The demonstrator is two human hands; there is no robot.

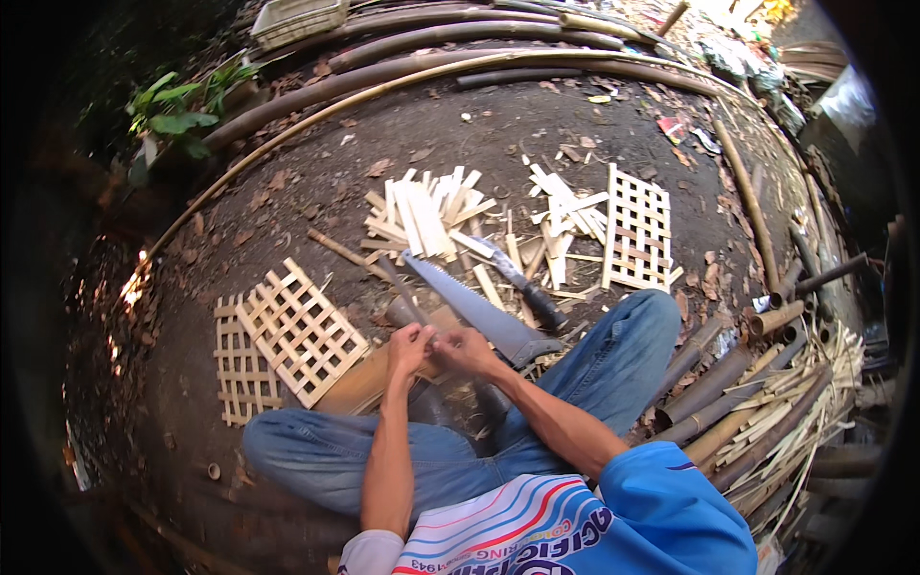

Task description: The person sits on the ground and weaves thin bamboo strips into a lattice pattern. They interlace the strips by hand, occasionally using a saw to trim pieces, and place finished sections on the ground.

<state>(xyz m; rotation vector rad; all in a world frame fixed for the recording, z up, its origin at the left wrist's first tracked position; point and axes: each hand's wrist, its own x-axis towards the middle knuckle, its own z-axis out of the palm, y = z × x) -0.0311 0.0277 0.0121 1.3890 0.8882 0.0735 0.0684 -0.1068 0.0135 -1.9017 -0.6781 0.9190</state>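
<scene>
My left hand and my right hand meet in front of my lap, fingers closed at the near end of a thin, dark brown strip, perhaps bamboo. It slants away to the far left. The right hand is slightly blurred, and the fingers hide the gripped end. Just beyond the right hand lies a handsaw with a broad grey blade. Past the saw rests a knife with a dark handle. A light brown board lies beside my left forearm, under the edge of a woven lattice panel.
Pale split slats are heaped ahead, with a smaller slat pile to their right. Another lattice panel lies at the right, and one more panel at the far left. Bamboo poles crowd my right; long poles cross the back.
</scene>
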